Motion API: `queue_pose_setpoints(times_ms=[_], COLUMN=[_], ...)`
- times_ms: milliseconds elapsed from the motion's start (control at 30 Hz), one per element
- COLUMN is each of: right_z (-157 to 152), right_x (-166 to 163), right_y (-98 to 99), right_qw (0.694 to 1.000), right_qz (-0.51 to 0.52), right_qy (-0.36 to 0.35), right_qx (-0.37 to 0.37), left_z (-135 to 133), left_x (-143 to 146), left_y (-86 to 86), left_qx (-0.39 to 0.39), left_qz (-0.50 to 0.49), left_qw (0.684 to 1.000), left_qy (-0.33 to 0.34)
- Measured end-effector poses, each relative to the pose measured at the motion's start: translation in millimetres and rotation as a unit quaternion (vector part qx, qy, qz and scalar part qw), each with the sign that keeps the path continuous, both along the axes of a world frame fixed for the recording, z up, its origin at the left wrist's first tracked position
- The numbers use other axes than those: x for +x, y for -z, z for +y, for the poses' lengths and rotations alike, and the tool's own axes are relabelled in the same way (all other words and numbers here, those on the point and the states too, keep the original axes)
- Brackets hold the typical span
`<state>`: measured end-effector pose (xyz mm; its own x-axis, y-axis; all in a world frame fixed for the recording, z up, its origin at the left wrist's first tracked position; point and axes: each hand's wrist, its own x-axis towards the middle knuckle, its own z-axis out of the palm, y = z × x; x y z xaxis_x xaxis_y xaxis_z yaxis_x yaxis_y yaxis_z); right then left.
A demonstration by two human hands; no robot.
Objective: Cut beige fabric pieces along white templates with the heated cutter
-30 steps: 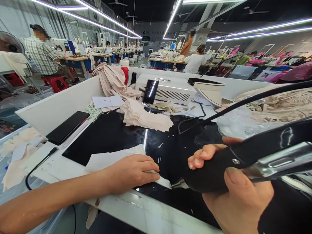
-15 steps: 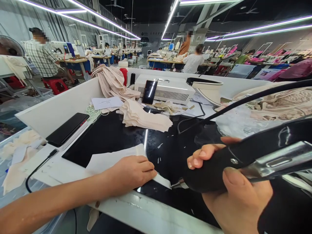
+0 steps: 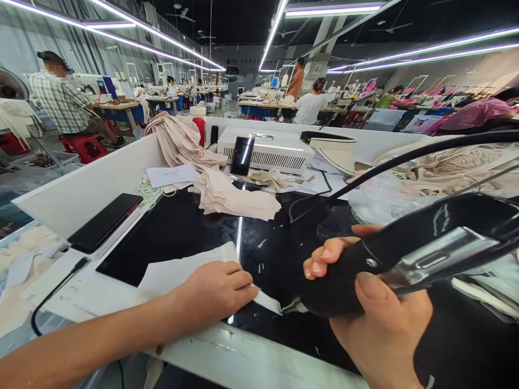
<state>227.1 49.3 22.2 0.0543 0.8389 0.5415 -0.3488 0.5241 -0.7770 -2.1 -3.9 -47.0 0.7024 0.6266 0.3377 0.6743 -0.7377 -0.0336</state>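
My left hand (image 3: 211,297) lies with fingers curled on a white sheet of fabric (image 3: 178,270) at the near edge of a glossy black work surface (image 3: 194,227). My right hand (image 3: 377,319) grips the black handle of a tool with a chrome lever (image 3: 409,254); a black cable (image 3: 405,159) runs from it up to the right. The tool's tip (image 3: 294,307) touches the white sheet's right corner, just right of my left fingers.
A stack of beige fabric pieces (image 3: 231,197) lies mid-table, more beige cloth (image 3: 174,140) behind it. A black phone (image 3: 104,221) rests on the left ledge, another (image 3: 242,155) leans on a white machine (image 3: 265,151). Other people sit at benches behind.
The view has shifted slightly, so everything sits a little left and lower. Both hands keep their hold and place on the sheet and tool.
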Motion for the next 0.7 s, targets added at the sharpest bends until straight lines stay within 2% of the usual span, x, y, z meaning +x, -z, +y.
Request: queue_pose_setpoints(times_ms=[300,500,700], right_z=[2.6,8.2,10.4], right_x=[-2.9,-18.2,-30.3], right_y=[2.3,3.4,9.5], right_qw=[1.0,0.999,0.999], right_qz=[0.002,0.041,0.044], right_qy=[0.007,0.027,0.009], right_qx=[0.0,0.006,0.004], left_z=[0.6,2.4,0.8], left_x=[-0.3,-1.9,-1.0], left_y=[4.2,11.1,10.8], left_qx=[0.015,0.015,0.016], left_qz=[0.01,0.022,0.007], left_qw=[1.0,1.0,1.0], left_qy=[0.001,0.004,0.0])
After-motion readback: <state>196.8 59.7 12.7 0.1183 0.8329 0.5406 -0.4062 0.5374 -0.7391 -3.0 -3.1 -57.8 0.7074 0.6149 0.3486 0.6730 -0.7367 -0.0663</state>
